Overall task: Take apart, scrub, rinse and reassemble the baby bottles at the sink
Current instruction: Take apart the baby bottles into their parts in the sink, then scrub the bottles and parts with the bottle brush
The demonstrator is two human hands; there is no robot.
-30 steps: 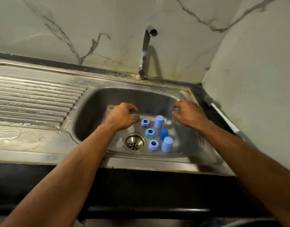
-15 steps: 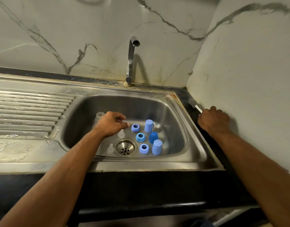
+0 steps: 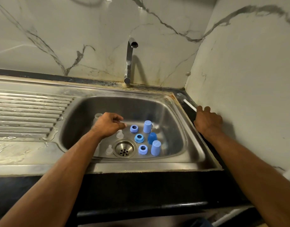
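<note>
The baby bottle parts lie taken apart on the floor of the steel sink basin [image 3: 186, 128]. Three blue screw rings [image 3: 139, 138] sit in a slanting line right of the drain strainer [image 3: 124, 148], openings up. Just right of them stand three blue caps [image 3: 147, 126], upside down, the middle one a darker blue. Two clear silicone teats [image 3: 120, 134] rest by the drain, one at its far-left edge and one at its near-left edge. A clear bottle body [image 3: 97, 116] stands near the basin's left wall, mostly hidden behind the left hand [image 3: 108, 125].

That hand hovers over the basin with fingers loosely curled, thumb near the forefinger; nothing shows between them. The right hand [image 3: 207, 121] is on the dark counter strip along the basin's right edge, fingers curled over the white handle of a bottle brush [image 3: 187, 103], whose grey bristle head points to the far right corner. The tap [image 3: 129, 63] rises behind the basin, with the ribbed drainboard [image 3: 26, 112] wet at the left.
</note>
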